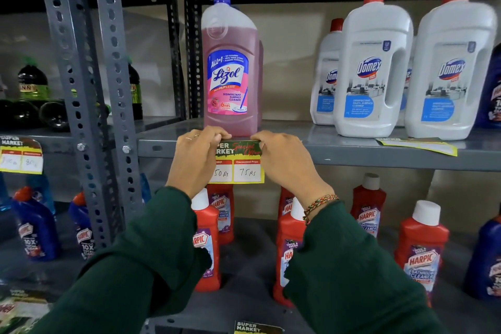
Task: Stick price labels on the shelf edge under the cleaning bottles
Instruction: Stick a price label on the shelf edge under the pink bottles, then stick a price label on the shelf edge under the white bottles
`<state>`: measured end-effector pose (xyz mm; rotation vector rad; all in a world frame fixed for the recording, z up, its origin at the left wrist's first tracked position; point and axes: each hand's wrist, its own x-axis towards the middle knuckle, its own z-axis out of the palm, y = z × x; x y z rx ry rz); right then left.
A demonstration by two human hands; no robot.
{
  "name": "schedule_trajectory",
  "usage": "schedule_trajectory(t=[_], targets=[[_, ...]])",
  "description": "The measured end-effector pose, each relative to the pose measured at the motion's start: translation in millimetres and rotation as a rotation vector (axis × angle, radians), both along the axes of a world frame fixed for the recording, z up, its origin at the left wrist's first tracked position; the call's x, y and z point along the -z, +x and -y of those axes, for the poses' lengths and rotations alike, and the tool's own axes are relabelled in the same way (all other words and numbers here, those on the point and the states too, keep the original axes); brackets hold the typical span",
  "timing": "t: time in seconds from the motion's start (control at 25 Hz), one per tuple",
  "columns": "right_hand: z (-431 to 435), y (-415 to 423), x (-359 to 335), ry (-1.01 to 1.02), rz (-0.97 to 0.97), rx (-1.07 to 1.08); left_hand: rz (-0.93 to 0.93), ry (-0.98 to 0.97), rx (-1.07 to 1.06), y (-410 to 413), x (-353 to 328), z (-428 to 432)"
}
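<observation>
A yellow and green price label (240, 164) reading 75 Rs hangs against the grey shelf edge (366, 153), right under the pink Lizol bottle (230, 62). My left hand (193, 158) pinches its upper left corner and covers part of its left side. My right hand (284, 156) pinches its upper right corner. Both thumbs press the label's top strip onto the shelf edge. Another label (417, 145) lies flat on the shelf in front of the white Domex bottles (376, 68).
Red Harpic bottles (423, 247) stand on the shelf below, blue Harpic bottles (36, 230) on the left rack. A stuck label (21, 156) hangs on the left rack's shelf edge. Grey perforated uprights (113, 76) separate the racks. One more label (257, 328) shows at the bottom.
</observation>
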<state>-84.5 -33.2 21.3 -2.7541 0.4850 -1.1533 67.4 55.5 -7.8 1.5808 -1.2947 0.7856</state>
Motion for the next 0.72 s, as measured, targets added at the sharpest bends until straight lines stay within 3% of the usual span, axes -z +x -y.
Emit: schedule_trajectory(t=[0.12,0.16,0.24,0.32,0.48,0.6,0.72], targets=[[14,-19,-17,0.287,0.081,-0.197,0.072,-0.053,-0.243,-22,-3,13],[24,-29,-23,0.301,0.128,-0.201,0.102,-0.061,-0.320,-34,-4,20],[52,-53,-30,0.223,0.217,-0.054,0.167,-0.070,-0.335,-61,-7,37],[85,-83,-34,0.144,0.254,0.238,0.241,-0.045,-0.259,-92,-14,58],[134,-141,-33,0.259,0.069,0.712,0.291,0.052,-0.132,-155,-26,114],[146,-154,-30,0.350,-0.072,0.822,0.331,0.135,-0.180,-185,-18,146],[152,-152,-26,0.264,0.024,0.719,0.351,0.138,-0.291,-189,-8,158]])
